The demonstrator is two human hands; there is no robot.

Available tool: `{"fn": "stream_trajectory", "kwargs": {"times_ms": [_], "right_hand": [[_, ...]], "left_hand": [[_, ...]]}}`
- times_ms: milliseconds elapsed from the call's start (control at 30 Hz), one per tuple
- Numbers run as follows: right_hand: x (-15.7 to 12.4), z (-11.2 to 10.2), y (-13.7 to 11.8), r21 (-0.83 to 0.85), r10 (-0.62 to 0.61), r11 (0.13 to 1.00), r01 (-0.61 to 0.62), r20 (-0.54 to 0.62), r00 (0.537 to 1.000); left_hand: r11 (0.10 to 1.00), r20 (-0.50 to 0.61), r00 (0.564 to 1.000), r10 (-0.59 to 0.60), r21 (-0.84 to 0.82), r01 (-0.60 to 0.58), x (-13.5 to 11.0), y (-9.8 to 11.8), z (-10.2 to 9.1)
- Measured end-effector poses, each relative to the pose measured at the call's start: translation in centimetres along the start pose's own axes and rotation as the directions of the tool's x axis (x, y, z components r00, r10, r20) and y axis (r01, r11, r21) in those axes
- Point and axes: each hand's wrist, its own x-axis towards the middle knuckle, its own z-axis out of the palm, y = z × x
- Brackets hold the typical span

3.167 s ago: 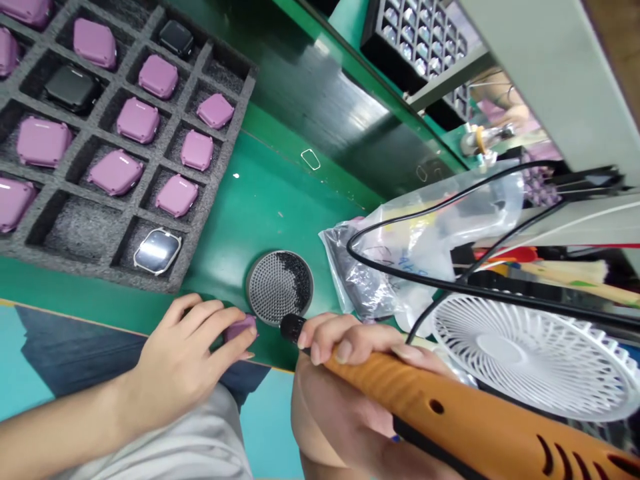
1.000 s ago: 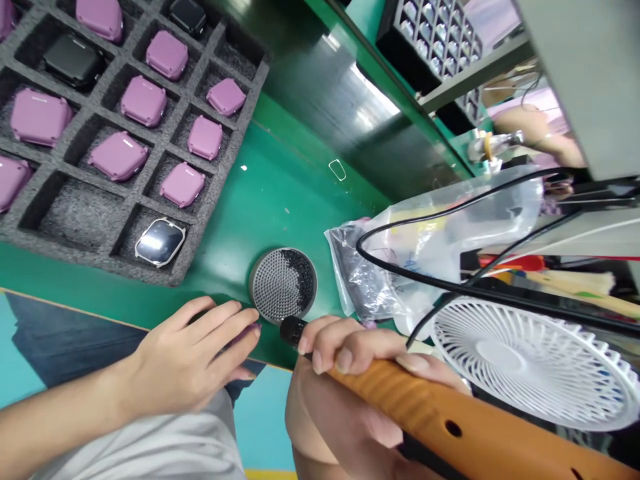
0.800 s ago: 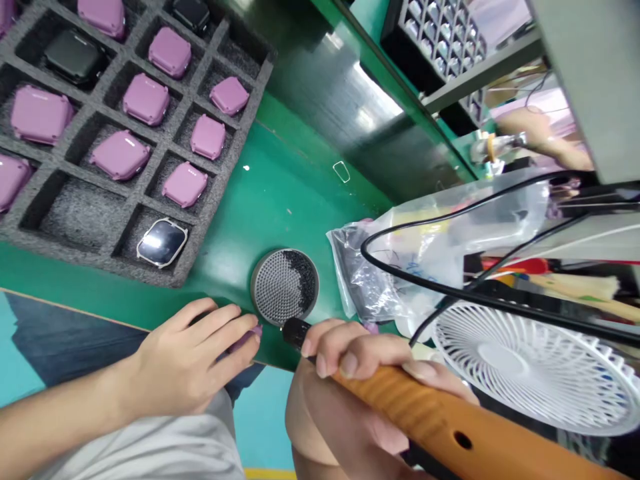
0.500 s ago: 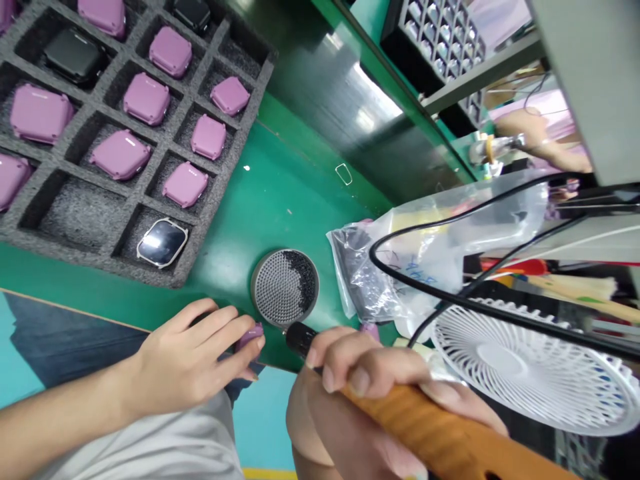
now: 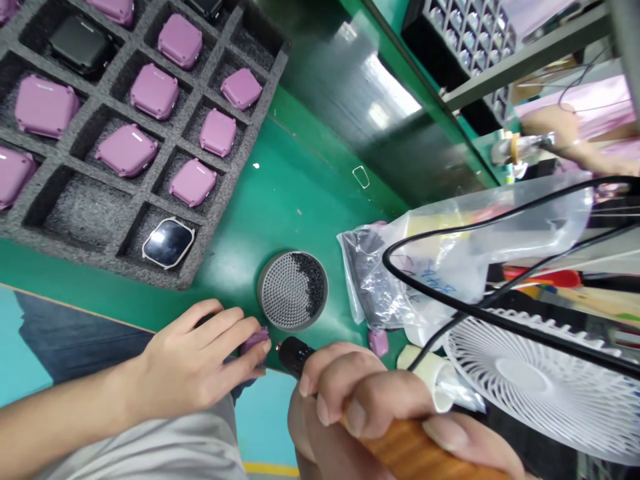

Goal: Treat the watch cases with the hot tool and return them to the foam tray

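My left hand (image 5: 193, 357) is closed around a small purple watch case (image 5: 254, 339) at the bench's front edge; the fingers cover most of it. My right hand (image 5: 373, 390) grips an electric screwdriver (image 5: 295, 355) with a black nose and an orange-brown body. Its tip points left, a short gap from the watch case. Just beyond both hands stands a round grey dish (image 5: 284, 293) with a dimpled plate, black screws (image 5: 313, 283) gathered along its right side. Whether a screw sits on the tip is too small to tell.
A grey foam tray (image 5: 83, 210) at left holds several purple cases, black ones and a watch (image 5: 169, 243) face up. Right of the dish lie a plastic bag (image 5: 380, 280), a purple piece (image 5: 379, 342), a black cable (image 5: 450, 303) and a white fan (image 5: 530, 380). Another person's arm (image 5: 555, 127) shows behind.
The screwdriver tip has come away from the dish's near rim and moved toward the watch case in my left hand. My left hand stays closed on the case. The view has shifted slightly.
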Motion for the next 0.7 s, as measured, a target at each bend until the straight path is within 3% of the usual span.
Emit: {"fn": "stream_trajectory", "kwargs": {"times_ms": [67,200,300,400,600,700], "right_hand": [[0.1,-0.1,0.0,0.005,0.02,1.0,-0.02,0.016,1.0],[0.3,-1.2,-0.1,0.027,0.06,0.998,-0.065,0.166,0.984],[0.2,-1.8,-0.2,-0.017,0.145,0.989,-0.144,0.196,0.97],[0.5,-2.2,-0.4,-0.066,0.25,0.968,-0.242,0.291,0.923],[2.4,-2.7,-0.7,-0.069,0.186,0.983,-0.173,0.372,0.91],[3.0,-2.0,-0.7,-0.174,0.256,0.964,-0.199,0.429,0.866]], "left_hand": [[1.0,-0.003,1.0,-0.006,-0.002,0.006,0.0,0.0,0.1],[1.0,-0.007,1.0,-0.014,-0.004,0.014,0.0,0.1,0.1],[1.0,-0.018,1.0,-0.021,-0.005,0.021,0.1,0.2,0.1],[1.0,-0.021,0.999,-0.027,-0.016,0.027,0.2,0.2,0.2],[0.999,-0.024,0.999,-0.031,-0.021,0.03,0.2,0.2,0.2],[0.999,-0.016,0.999,-0.039,-0.024,0.039,0.3,0.2,0.0]]}}
